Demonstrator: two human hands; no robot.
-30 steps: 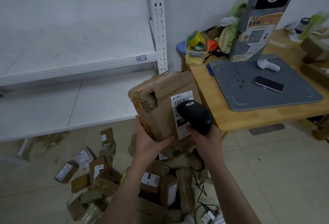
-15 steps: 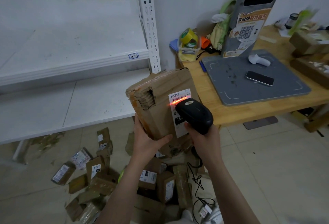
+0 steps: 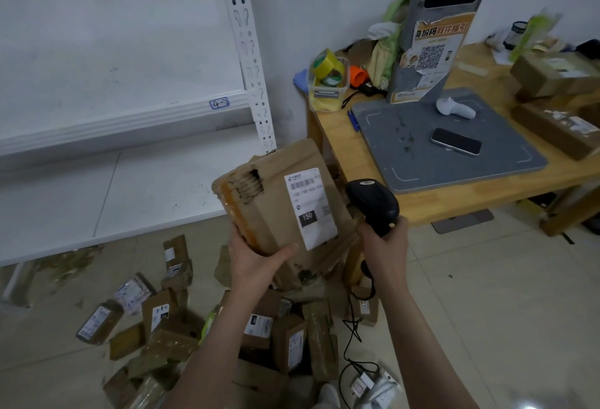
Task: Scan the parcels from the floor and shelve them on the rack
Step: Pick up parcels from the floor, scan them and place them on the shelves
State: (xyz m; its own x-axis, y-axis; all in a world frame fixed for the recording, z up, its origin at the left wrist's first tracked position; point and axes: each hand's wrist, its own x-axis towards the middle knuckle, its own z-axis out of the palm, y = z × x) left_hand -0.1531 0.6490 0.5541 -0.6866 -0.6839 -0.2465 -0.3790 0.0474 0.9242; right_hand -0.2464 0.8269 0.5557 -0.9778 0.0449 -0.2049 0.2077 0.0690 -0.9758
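Parcel point(image 3: 285, 210) in question was a battered brown carton, held tilted above the floor pile point(image 3: 227, 327) by our left hand point(image 3: 256, 262), fingers wrapped under its lower corner and thumb across the front. Our right hand point(image 3: 384, 243) was closed round the grip of the black scanner point(image 3: 373, 202), which sat just beside the carton's right edge, off the white label point(image 3: 310, 207).

We judged the main risk to be the torn upper corner (cardboard already shredded there): a one-handed hold low down could let the carton twist or slip. The scanner's cable point(image 3: 350, 337) trailed among the parcels and could snag.

To the left, the white rack point(image 3: 136, 194) offered bare shelf boards; its upright post point(image 3: 253, 77) and the wooden table's point(image 3: 344, 155) corner stood close behind the carton.
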